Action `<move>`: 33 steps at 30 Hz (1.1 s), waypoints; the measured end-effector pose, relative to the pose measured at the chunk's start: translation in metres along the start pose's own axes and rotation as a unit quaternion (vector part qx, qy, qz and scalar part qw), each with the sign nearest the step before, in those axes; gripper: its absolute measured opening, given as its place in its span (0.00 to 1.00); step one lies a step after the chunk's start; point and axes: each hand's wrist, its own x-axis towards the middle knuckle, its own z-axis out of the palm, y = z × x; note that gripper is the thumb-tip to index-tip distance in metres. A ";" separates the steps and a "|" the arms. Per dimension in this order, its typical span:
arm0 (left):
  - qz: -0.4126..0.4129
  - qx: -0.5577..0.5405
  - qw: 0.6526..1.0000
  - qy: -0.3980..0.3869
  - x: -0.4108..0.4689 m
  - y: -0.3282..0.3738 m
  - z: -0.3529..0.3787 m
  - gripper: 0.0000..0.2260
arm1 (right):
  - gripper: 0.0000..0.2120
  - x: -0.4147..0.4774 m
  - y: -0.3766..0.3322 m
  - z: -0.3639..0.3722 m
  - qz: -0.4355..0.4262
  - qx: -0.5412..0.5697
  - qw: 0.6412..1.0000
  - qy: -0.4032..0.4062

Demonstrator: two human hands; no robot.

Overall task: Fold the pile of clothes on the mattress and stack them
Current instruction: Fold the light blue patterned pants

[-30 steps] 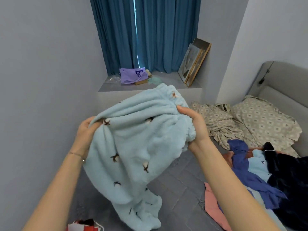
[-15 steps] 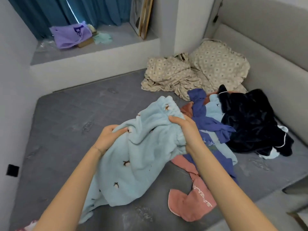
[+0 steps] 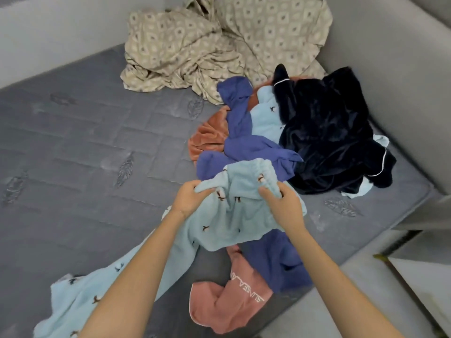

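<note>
While the left hand (image 3: pixel 189 198) and right hand (image 3: pixel 285 206) clutch the pale blue trousers (image 3: pixel 231 215), one leg sprawls
Their waist hovers over the pile (image 3: pixel 244 142) on the mattress (image 3: pixel 85 142); spreading them flat could likely drag other clothes along

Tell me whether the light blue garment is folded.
Not folded. The garment hangs bunched from the left hand and right hand at its elastic end, the rest trailing loose across the mattress.
</note>
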 end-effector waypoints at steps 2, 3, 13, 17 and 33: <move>-0.008 0.012 1.000 0.014 0.022 -0.020 0.013 0.17 | 0.14 0.025 0.025 0.003 0.002 -0.031 0.999 0.011; -0.014 0.029 0.999 0.024 0.030 -0.027 0.017 0.16 | 0.14 0.036 0.037 0.005 0.003 -0.044 0.999 0.017; 0.053 0.270 0.937 0.214 0.086 -0.096 0.020 0.14 | 0.17 0.125 0.112 0.021 -0.018 -0.167 0.984 0.055; 0.062 0.281 0.927 0.239 0.052 -0.144 0.006 0.26 | 0.35 0.115 0.118 0.055 -0.154 -0.338 0.921 0.113; -0.106 0.364 0.904 0.199 -0.167 -0.360 -0.120 0.35 | 0.40 -0.084 0.103 0.306 -0.324 -0.402 0.849 -0.112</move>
